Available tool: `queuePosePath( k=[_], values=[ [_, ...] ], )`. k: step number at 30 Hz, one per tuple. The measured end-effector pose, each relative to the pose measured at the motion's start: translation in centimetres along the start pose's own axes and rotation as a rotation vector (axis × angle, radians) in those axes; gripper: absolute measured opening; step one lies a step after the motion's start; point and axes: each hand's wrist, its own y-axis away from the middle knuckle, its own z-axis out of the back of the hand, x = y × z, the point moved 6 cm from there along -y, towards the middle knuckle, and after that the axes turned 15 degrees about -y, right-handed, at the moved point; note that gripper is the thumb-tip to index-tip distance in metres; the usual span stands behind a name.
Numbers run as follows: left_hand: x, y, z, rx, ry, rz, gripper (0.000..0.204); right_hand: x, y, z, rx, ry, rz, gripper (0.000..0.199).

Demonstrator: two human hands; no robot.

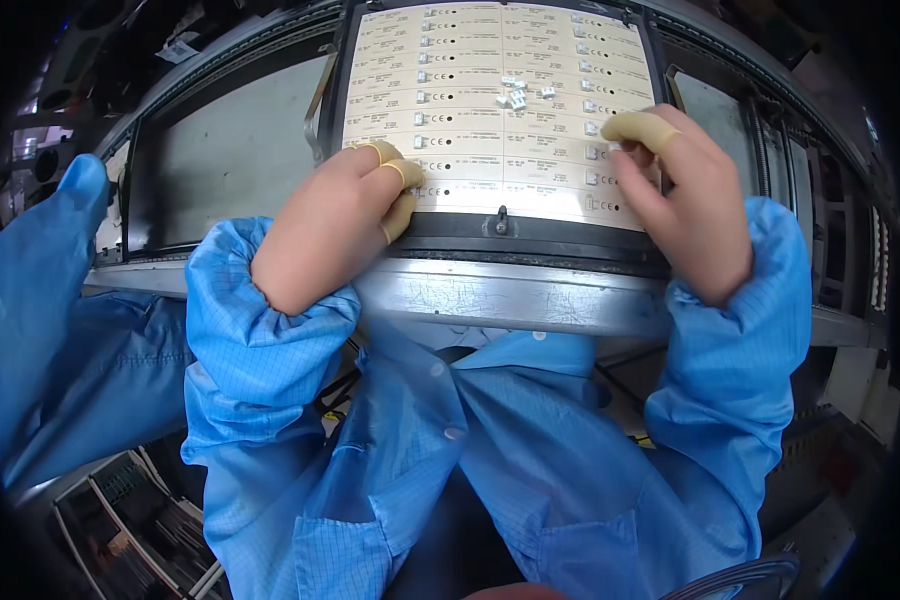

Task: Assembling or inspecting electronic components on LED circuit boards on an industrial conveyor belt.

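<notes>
A cream panel (470,205) of long, narrow printed circuit boards lies in a dark frame before me, with small white connectors along two columns. My left hand (335,222), wearing yellow finger cots, is closed at the panel's lower left. Its curled fingertips press near a connector spot and hide whatever they hold. On the right column my right hand (685,185) pinches with thumb and a cotted index finger. A small white connector (613,147) shows between those tips, at the board. Several loose white connectors (516,97) are heaped at the panel's upper middle.
A metal rail (510,290) runs along the near side of the frame. The frame has a black clamp knob (502,220) at its front edge. At the left, another person's blue sleeve (40,250) reaches alongside the line. A wire rack (130,520) stands at the lower left.
</notes>
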Motion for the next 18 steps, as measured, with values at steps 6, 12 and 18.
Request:
queuePosePath(
  k=[6,12,18],
  values=[
    [-0.5,-1.0,0.2,0.038,-0.017,-0.067,0.012,-2.0,2.4,1.9,-0.072,-0.338,-0.310,0.016],
    [-0.3,-0.9,1.5,-0.031,0.074,0.122,0.012,-0.9,1.9,1.6,0.005,-0.338,-0.269,0.019],
    [0.0,-0.5,1.5,-0.085,0.193,0.021,0.012,-0.3,2.4,-0.3,0.011,-0.222,-0.097,0.010]
  ],
)
